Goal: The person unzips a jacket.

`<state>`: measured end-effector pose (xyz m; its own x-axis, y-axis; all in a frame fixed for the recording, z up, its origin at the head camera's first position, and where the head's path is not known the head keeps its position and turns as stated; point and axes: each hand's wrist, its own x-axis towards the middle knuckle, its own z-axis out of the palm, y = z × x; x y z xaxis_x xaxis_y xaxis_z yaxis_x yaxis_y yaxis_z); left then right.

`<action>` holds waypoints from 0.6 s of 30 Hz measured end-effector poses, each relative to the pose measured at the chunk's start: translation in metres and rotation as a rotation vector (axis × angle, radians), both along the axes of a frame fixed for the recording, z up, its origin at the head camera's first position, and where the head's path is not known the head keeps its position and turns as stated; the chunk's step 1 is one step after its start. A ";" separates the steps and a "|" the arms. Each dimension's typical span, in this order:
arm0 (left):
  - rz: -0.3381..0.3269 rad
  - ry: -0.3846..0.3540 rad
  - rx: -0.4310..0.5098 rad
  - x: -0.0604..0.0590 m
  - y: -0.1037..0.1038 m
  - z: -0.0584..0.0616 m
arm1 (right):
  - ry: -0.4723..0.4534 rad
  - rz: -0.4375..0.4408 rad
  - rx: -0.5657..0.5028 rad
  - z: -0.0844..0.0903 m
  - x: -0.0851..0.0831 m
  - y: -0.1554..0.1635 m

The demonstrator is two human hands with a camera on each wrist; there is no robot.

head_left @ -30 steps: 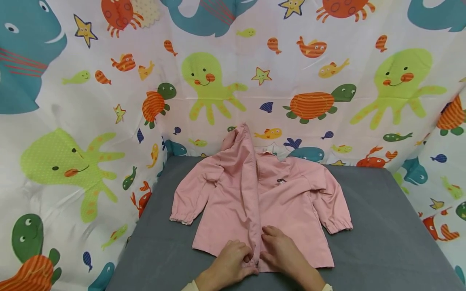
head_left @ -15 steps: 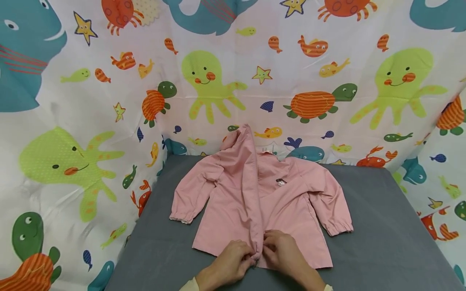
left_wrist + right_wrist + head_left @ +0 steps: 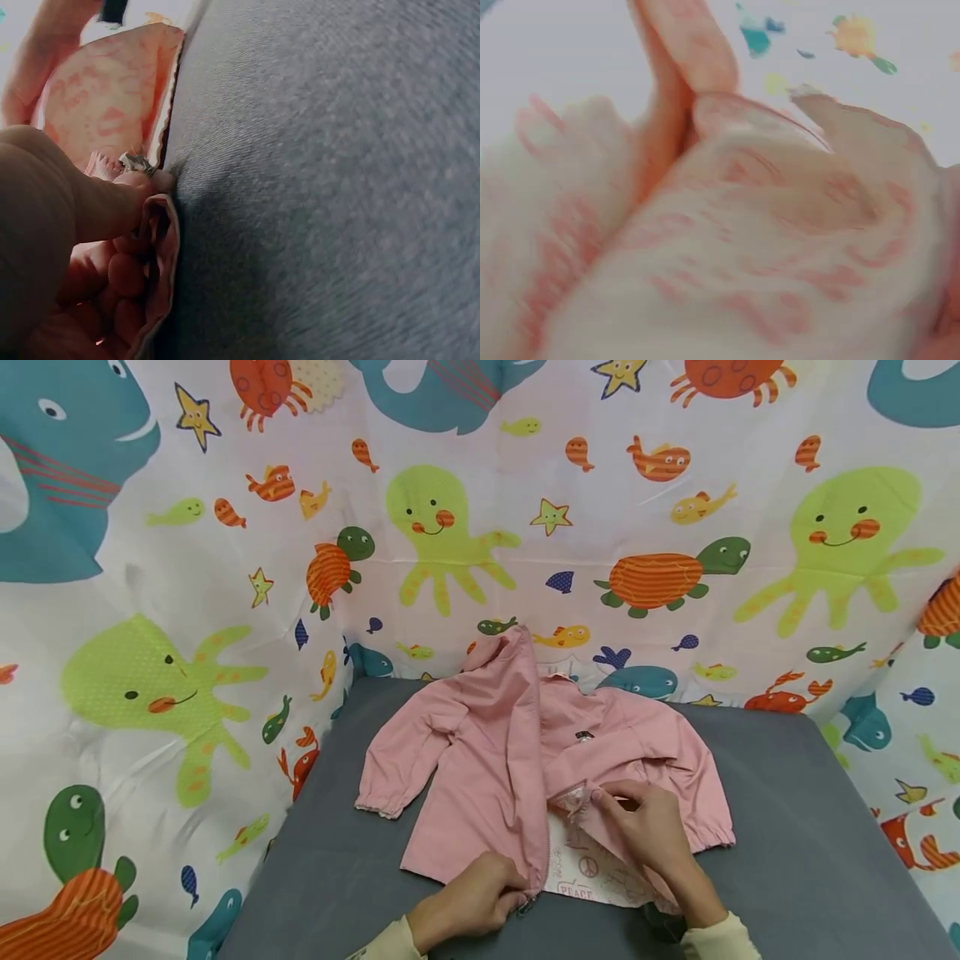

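**Opening the pink jacket**

A big sea-animal curtain (image 3: 187, 568) hangs all around me. In front of me is a gray table (image 3: 787, 827). My pink jacket (image 3: 480, 752) lies flat on it, in the middle, with its hood against the curtain and its 2 sleeves spread out.

My hands are apart. My right hand (image 3: 645, 831) pinches the front edge of the jacket's right side and holds it folded back, so the white printed lining (image 3: 588, 872) shows. My left hand (image 3: 472, 902) is curled tight on the bottom hem of the other side, right by the little metal zipper end (image 3: 137, 162), close to the table's near edge.
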<state>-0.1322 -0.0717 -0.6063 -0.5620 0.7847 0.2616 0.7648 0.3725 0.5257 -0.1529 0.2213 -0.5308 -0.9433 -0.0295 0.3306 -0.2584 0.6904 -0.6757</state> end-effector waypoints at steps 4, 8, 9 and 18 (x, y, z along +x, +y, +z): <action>0.051 -0.057 0.013 0.001 0.004 -0.002 | -0.051 0.048 0.018 0.008 -0.002 0.013; 0.090 -0.087 0.025 0.002 0.004 -0.005 | -0.122 0.106 -0.001 0.006 0.000 0.011; 0.093 -0.087 0.031 0.002 0.004 -0.006 | -0.133 0.111 -0.003 0.006 0.001 0.011; 0.089 -0.076 0.084 -0.005 0.001 0.002 | -0.129 0.117 0.009 0.014 0.001 0.009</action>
